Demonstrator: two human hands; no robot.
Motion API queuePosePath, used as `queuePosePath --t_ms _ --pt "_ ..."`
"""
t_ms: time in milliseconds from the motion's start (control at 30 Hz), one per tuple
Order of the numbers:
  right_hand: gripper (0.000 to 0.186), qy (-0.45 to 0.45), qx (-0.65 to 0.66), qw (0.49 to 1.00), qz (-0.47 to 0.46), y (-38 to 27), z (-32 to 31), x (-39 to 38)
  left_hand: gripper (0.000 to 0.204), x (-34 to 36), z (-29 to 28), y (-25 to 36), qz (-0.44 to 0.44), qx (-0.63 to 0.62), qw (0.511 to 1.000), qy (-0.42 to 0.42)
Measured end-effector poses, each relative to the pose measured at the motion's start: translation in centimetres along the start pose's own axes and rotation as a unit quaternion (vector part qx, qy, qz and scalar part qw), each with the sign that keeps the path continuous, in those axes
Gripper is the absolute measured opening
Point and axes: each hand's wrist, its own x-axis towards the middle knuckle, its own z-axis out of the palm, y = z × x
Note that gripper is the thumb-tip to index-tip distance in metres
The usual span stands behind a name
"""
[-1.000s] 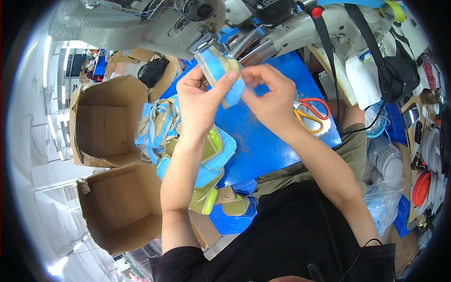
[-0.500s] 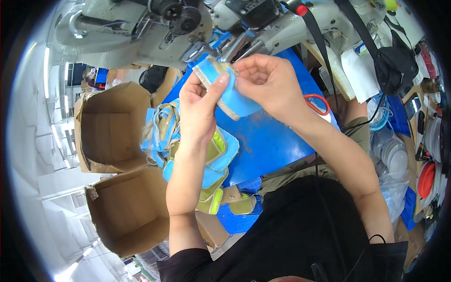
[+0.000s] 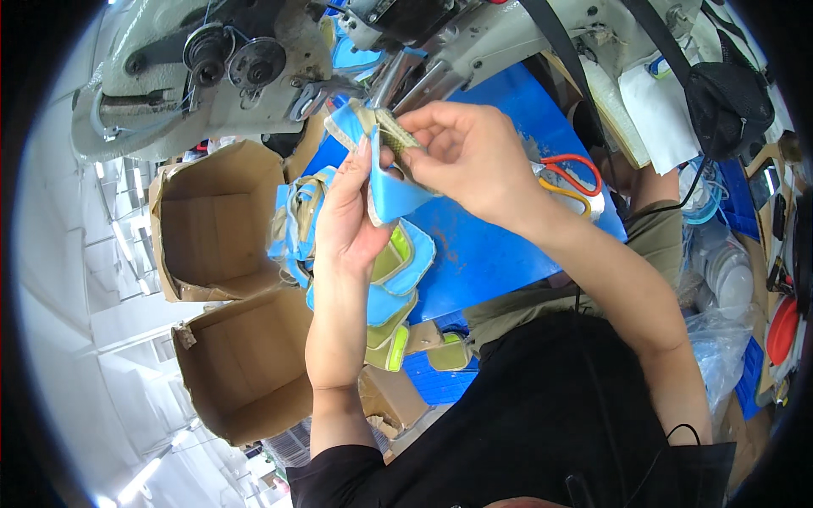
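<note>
Below the metal arm of a sewing machine (image 3: 406,76), both my hands hold a blue fabric piece (image 3: 395,193) with pale binding and olive lining, its edge bent open. My left hand (image 3: 352,186) grips it from below with the thumb up. My right hand (image 3: 457,152) pinches its olive edge with curled fingers. Under my hands lies a blue board (image 3: 483,262), with a pile of blue and olive fabric pieces (image 3: 398,288) at its left. Orange-handled scissors (image 3: 569,178) rest at the board's right, partly behind my right hand.
Two open cardboard boxes (image 3: 212,224) stand at the left, one below the other. A black bag (image 3: 728,110) hangs at the upper right near white sheets (image 3: 659,110). Clear plastic bags (image 3: 711,356) and stacked round pale items (image 3: 728,279) sit along the right.
The fabric piece has been turned and bent open, showing more olive inside. My right hand has shifted along its edge, and the scissors show again. The view of the machine has shifted slightly.
</note>
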Motion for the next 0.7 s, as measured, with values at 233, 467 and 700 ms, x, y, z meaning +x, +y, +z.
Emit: queuePosePath --t_ms 233,467,700 --pt "0.026 -0.004 -0.009 1.0 -0.014 0.3 -0.2 -0.2 0.019 -0.2 1.9 -0.8 0.045 0.078 0.996 0.021" --pt "0.026 0.0 0.058 0.998 -0.024 1.3 0.0 -0.3 0.019 0.5 2.8 -1.5 0.156 0.174 0.971 0.043" --pt "0.021 -0.012 0.081 0.997 0.014 0.4 0.1 -0.7 0.02 0.8 3.2 -1.8 0.162 0.209 0.961 0.079"
